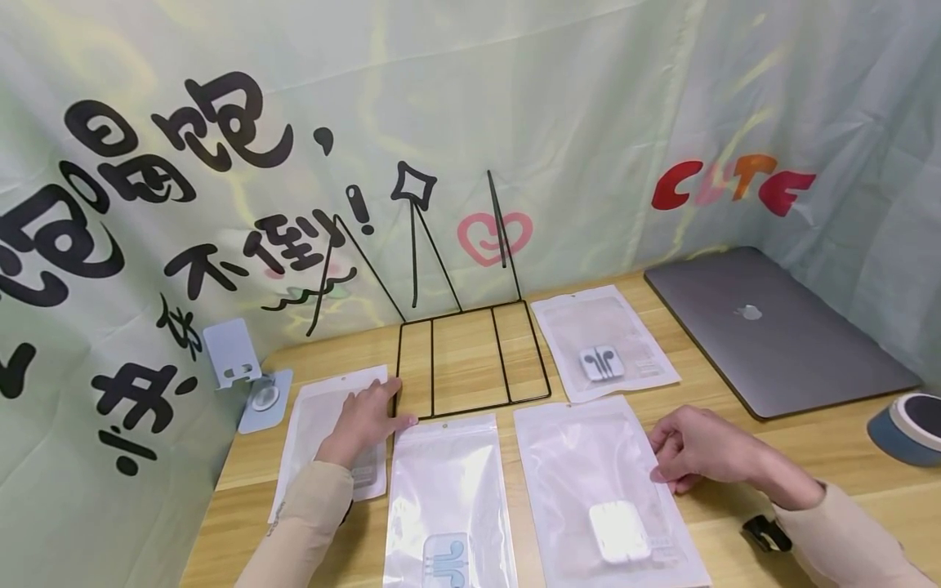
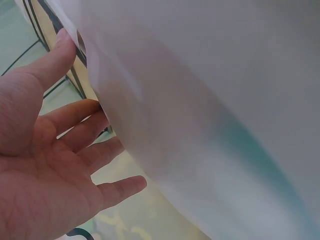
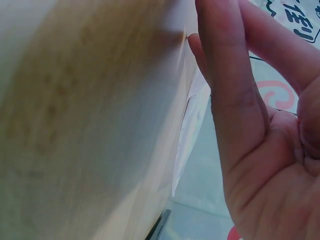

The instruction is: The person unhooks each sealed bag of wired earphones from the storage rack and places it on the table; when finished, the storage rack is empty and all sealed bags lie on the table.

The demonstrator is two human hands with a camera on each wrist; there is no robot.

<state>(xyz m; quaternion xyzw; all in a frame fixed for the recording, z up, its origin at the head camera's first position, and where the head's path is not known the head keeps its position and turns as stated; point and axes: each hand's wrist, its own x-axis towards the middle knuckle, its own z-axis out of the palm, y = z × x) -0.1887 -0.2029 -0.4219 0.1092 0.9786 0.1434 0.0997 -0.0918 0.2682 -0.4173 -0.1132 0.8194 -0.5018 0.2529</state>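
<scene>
My left hand (image 1: 367, 420) rests over a flat white zip bag (image 1: 309, 433) at the left, fingers fairly straight and slightly spread. Its thumb lies at the top corner of the middle zip bag (image 1: 448, 465), which shows a blue earphone picture. In the left wrist view a pale sheet fills the right, beside the left fingers (image 2: 127, 189). My right hand (image 1: 698, 449) has bent fingers and thumb together at the right edge of another zip bag (image 1: 569, 465) with a white earphone case (image 1: 620, 531) inside. The right wrist view cuts off those fingertips.
Behind the bags stands a black wire rack (image 1: 434, 412). A further earphone bag (image 1: 573, 322) lies to its right. A closed grey laptop (image 1: 779, 327) and a blue tape roll (image 1: 897, 437) are at the right. A white phone stand (image 1: 235, 347) stands far left, by the fabric backdrop.
</scene>
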